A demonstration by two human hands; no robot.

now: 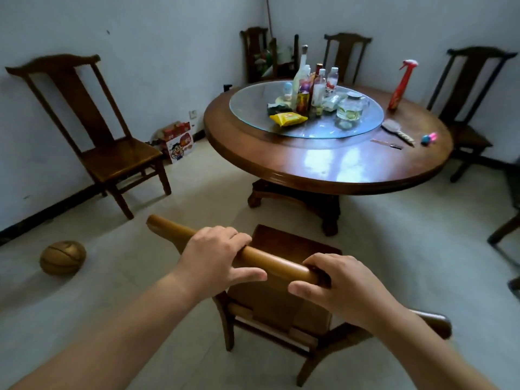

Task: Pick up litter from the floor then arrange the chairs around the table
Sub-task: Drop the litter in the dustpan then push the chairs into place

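Left hand and right hand both grip the top rail of a chair facing the round table.

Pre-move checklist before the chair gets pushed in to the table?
1. Left hand on top rail: ok.
2. Right hand on rail: ok.
3. Floor between chair and table free of litter: ok.
4. Table pedestal ahead of the chair legs: not ok, watch it.
5. Basketball off to the left, out of path: ok.
6. Chair's front legs: cannot tell, hidden.
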